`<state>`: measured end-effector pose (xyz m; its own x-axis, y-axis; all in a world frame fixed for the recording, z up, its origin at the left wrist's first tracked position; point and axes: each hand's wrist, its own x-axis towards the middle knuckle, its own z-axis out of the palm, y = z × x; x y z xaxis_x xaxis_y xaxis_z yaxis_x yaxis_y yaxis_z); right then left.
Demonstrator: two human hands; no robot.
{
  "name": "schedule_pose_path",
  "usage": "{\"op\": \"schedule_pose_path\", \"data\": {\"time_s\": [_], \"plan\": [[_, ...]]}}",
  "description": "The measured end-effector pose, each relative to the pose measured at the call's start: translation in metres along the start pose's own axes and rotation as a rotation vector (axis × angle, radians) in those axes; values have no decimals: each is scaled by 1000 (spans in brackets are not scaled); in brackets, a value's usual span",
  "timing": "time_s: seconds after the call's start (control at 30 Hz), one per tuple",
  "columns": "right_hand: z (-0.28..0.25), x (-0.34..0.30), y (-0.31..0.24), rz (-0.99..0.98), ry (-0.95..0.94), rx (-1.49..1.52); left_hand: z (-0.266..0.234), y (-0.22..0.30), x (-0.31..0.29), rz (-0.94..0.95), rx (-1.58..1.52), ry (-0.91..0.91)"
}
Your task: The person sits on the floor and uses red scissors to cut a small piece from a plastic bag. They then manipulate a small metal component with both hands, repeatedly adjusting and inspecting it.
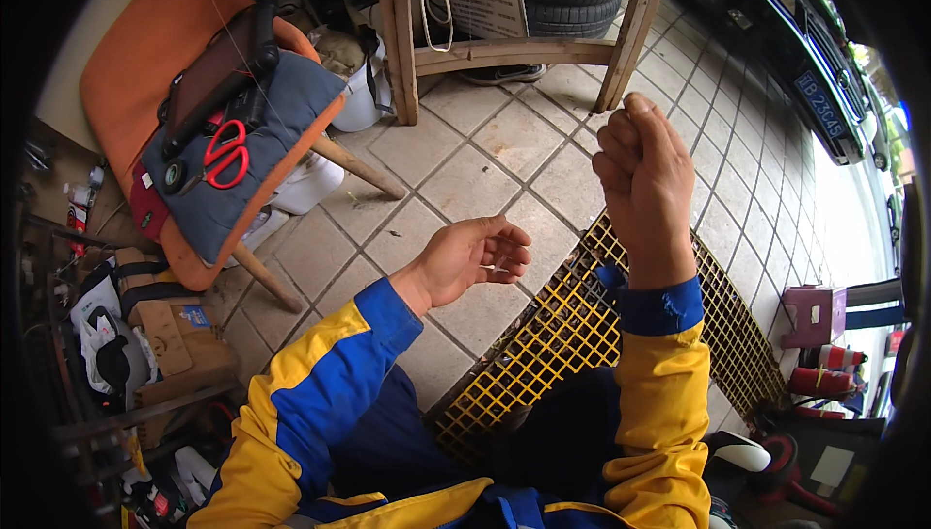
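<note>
The right hand [640, 175] is held high with fingers clenched; whether anything is pinched cannot be told. The left hand [465, 262] is loosely opened; the yellow grating [553, 343] is seen below the right fingers. Fine pinching is suggested; steadiness seems called for.

On the tiled floor [464, 185] stand a wooden frame [514, 51] and an orange chair [126, 64], which bears a blue-grey cushion [299, 93] with red-handled scissors [229, 149], a dark roll [175, 176] and a dark brown case [215, 83] on top.
</note>
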<state>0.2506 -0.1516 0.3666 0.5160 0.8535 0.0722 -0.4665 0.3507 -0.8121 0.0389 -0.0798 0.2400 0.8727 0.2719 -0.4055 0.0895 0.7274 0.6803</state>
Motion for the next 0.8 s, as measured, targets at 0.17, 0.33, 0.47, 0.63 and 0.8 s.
{"op": "schedule_pose_path", "data": {"time_s": [0.17, 0.33, 0.47, 0.63, 0.8], "plan": [[26, 13, -24, -70, -88, -64, -6, -1, 4, 58, 133, 13], [41, 3, -41, -206, -204, -159, -18, 13, -2, 105, 297, -57], [43, -10, -48, -240, -61, -208, -27, 22, -8, 288, 273, 7], [60, -14, -64, -320, -270, -228, -31, 37, -16, 459, 155, 26], [74, -31, -55, -340, -224, -367, -13, 45, -24, 656, 373, 331]]}}
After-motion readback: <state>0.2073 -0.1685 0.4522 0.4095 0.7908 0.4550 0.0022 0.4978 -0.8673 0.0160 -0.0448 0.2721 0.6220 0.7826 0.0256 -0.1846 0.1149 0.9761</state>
